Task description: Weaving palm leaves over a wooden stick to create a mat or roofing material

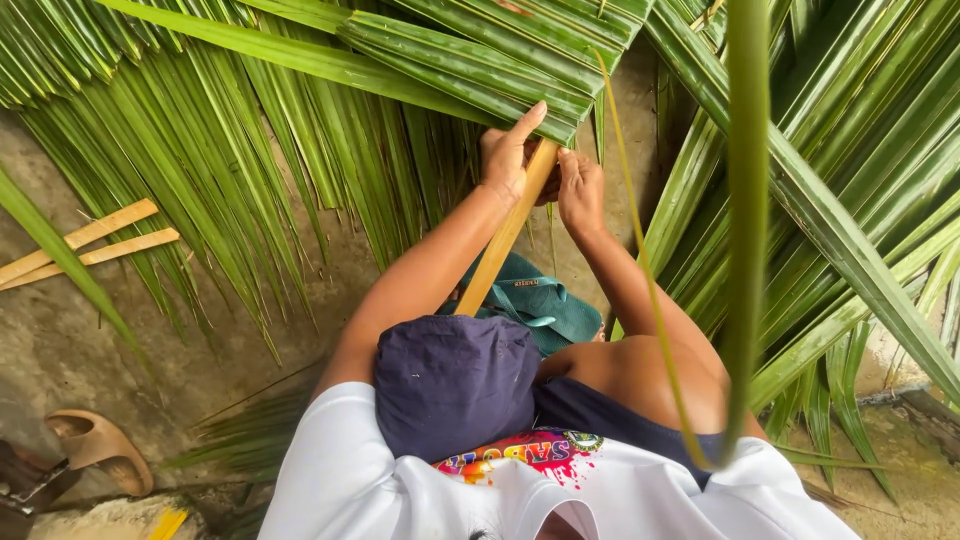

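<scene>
Bamboo slat (500,243) slants up-right, from lap to both gripping hands.

Two hands show at the palm leaves, the left hand (507,155) and the right hand (580,190), and between them runs one long yellow stick (505,235). Two more yellow sticks (85,245) lie side by side on the concrete floor (60,340) at the left, where one tan sandal (100,450) sits near the lower corner and one green sandal (540,300) shows under the arms. The green palm leaflets (200,150) are too many and too overlapped to count, though one thin loose strip (650,290) curves down alone in front.
</scene>
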